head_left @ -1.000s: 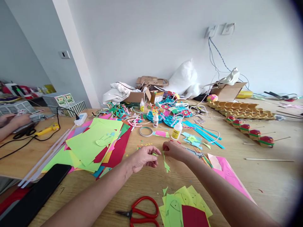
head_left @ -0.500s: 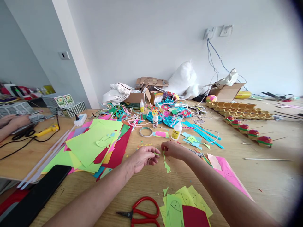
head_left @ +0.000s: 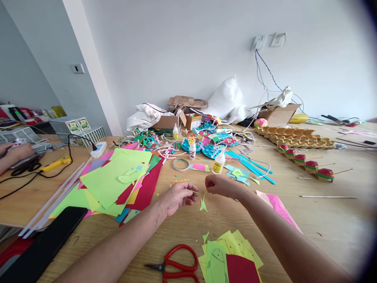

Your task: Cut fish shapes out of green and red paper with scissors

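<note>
A light-green paper scrap [head_left: 203, 205] is pinched at its upper end by the closed fingertips of the right hand [head_left: 216, 185]. A small green piece [head_left: 194, 191] is gripped between the left hand's [head_left: 179, 197] thumb and fingers — red-handled scissors [head_left: 180, 262] are left on the table [head_left: 118, 251], nearer the camera.

Left hand [head_left: 177, 196]: fingers curled, small green piece [head_left: 194, 191] held at the tips. Right hand [head_left: 218, 185]: just beside, not touching the left, gripping a green paper strip [head_left: 203, 205] that trails below the fingers. Tabletop [head_left: 330, 216], near side: red-handled scissors [head_left: 163, 268], blades toward the left; right of them, yellow-green sheets [head_left: 217, 255] with fish outlines, dark red sheet [head_left: 242, 269] on top. Left: spread pile of coloured paper [head_left: 107, 181], black slab-like object [head_left: 54, 241] near it. Beyond the hands: tape roll [head_left: 180, 169] lying flat, small white bottle [head_left: 192, 151] and yellow-labelled bottle [head_left: 218, 163], both upright. Far left edge: another person's hands [head_left: 18, 153], partly cropped
</note>
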`<act>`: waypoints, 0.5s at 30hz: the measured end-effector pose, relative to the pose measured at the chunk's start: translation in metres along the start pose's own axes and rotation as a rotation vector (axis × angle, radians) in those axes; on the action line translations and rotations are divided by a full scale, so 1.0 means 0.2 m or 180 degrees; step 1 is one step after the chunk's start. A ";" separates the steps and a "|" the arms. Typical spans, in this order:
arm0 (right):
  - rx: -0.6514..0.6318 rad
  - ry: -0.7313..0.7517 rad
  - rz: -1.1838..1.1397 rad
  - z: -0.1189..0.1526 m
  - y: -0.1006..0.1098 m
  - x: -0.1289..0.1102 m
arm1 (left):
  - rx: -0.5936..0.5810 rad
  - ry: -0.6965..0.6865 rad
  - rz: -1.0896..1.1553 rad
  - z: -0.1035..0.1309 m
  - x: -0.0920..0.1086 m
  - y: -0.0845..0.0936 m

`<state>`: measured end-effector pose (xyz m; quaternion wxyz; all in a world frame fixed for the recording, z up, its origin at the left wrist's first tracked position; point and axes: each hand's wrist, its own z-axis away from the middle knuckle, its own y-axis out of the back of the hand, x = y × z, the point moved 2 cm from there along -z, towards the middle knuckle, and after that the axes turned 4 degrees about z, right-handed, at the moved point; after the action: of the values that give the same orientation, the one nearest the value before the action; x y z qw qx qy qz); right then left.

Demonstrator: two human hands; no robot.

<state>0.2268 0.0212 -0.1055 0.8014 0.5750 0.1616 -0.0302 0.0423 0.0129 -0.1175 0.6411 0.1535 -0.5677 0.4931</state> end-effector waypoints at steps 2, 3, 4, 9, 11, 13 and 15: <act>0.0128 0.0074 -0.0254 0.03 0.02 0.01 | 0.0022 -0.0014 0.0017 0.00 -0.01 0.00; 0.0208 0.0116 -0.0396 0.05 0.03 0.01 | 0.0032 -0.0024 0.0027 -0.01 -0.01 0.00; 0.0290 0.0159 -0.0547 0.07 0.04 0.01 | 0.0043 -0.0034 0.0040 -0.01 -0.01 0.00; 0.0416 0.0416 -0.1358 0.14 0.08 -0.02 | 0.0097 -0.0070 0.0146 -0.01 -0.03 0.00; 0.0348 0.0517 -0.1639 0.17 0.09 -0.04 | 0.0107 -0.0096 0.0213 -0.01 -0.04 0.01; 0.0306 0.0588 -0.1867 0.19 0.09 -0.06 | 0.0082 -0.0115 0.0295 -0.02 -0.04 0.01; 0.0324 0.0628 -0.2027 0.20 0.09 -0.07 | 0.0011 -0.0103 0.0390 -0.02 -0.04 0.01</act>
<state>0.2259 -0.0120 -0.0737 0.7025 0.5351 0.4082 -0.2312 0.0447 0.0126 -0.1264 0.6002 0.1275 -0.5854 0.5299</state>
